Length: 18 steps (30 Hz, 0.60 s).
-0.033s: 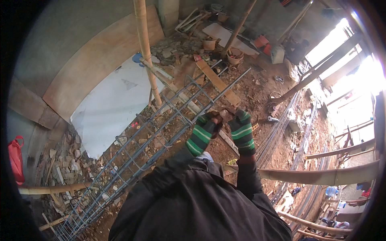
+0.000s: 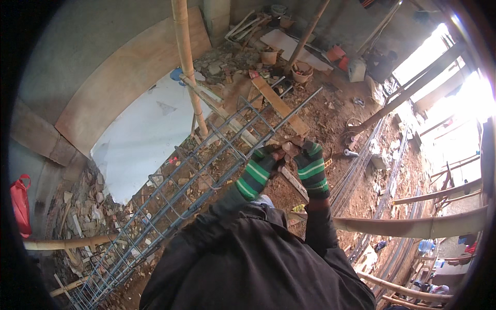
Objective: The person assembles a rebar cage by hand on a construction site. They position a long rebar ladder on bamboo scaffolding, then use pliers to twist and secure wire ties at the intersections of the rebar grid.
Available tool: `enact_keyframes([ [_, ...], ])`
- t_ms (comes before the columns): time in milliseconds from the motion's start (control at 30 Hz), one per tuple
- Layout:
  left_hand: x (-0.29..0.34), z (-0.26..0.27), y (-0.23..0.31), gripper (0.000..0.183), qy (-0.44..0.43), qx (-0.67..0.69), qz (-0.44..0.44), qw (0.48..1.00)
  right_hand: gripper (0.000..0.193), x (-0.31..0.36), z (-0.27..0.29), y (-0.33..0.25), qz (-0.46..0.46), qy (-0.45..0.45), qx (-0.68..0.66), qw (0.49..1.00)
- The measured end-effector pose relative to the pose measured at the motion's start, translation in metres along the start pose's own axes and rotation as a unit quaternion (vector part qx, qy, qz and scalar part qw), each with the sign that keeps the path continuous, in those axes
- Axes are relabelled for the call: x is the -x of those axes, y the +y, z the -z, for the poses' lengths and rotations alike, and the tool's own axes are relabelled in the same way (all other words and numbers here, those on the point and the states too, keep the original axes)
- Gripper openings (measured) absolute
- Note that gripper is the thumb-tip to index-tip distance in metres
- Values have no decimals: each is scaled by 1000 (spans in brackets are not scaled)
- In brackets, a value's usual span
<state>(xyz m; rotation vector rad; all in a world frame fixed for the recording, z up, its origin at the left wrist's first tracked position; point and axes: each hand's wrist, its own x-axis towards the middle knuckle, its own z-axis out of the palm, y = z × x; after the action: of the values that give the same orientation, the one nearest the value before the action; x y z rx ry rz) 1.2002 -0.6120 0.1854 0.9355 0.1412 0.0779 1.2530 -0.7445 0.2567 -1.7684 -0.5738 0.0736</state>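
Note:
Both my hands wear fingerless-looking knit gloves striped black and green, and they meet in front of my chest. My left hand (image 2: 263,166) has its fingers curled and pinched together. Close beside it, my right hand (image 2: 310,164) is bent inward with its fingers closed too. Between the fingertips is a small pale brownish piece (image 2: 291,149); its kind is too unclear to name. Just left of my hands lies a long cage of tied steel rebar (image 2: 206,194), running from lower left to upper right. My left hand is beside its edge.
A bamboo pole (image 2: 182,39) rises beyond the cage, near a large white sheet (image 2: 139,137). A wooden plank (image 2: 279,106) lies across the cage's far end. Long steel bars (image 2: 356,178) run along the dirt at right. Another bamboo pole (image 2: 408,227) crosses at lower right.
My fingers have shifted slightly around the small piece, and more of it shows. My left wrist has moved a little down and left. The cage has not moved.

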Motion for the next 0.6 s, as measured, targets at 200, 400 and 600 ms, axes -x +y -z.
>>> enact_keyframes([
  [200, -6, 19, 42, 32, -40, -90, 68, 993, 17, -26, -12, 7, 49, 53, -6, 997],
  [400, 9, 19, 107, 35, -123, 48, 56, 990, 15, -57, -33, -41, -13, 13, -315, 949],
  [600, 17, 31, 160, 31, -57, -139, -6, 989, 25, -108, -32, -57, 123, -181, -189, 957],
])
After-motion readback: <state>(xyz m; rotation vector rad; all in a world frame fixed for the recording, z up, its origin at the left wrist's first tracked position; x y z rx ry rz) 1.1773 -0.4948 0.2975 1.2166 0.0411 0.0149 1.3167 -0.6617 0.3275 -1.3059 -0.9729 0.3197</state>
